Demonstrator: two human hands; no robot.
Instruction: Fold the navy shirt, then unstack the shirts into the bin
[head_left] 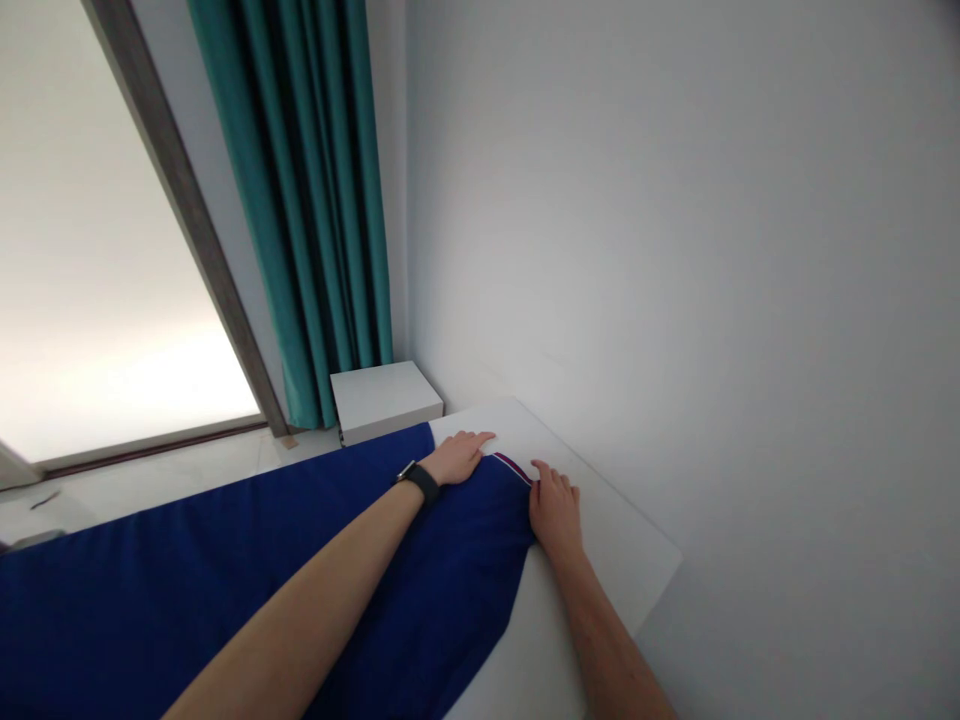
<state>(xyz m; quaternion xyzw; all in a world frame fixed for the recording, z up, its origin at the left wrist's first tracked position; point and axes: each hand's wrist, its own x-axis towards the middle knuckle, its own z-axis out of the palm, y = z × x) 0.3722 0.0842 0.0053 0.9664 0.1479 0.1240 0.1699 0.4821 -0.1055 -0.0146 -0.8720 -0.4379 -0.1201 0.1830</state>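
Observation:
A dark blue cloth (247,560) is spread over a white board (622,530), with a red and white trimmed edge near the board's far end. My left hand (456,458), with a black watch on its wrist, lies on the cloth just left of the trim, fingers stretched out toward the board. At the right end of the trim is my right hand (555,510), resting on the cloth's edge and the board with its fingers apart and slightly bent.
Beyond the board stands a low white box-like unit (386,400) in the corner. A teal curtain (322,200) hangs behind it. A plain wall (675,250) borders the board at the right. Pale floor (180,480) and a bright framed glass panel (112,260) are on the left.

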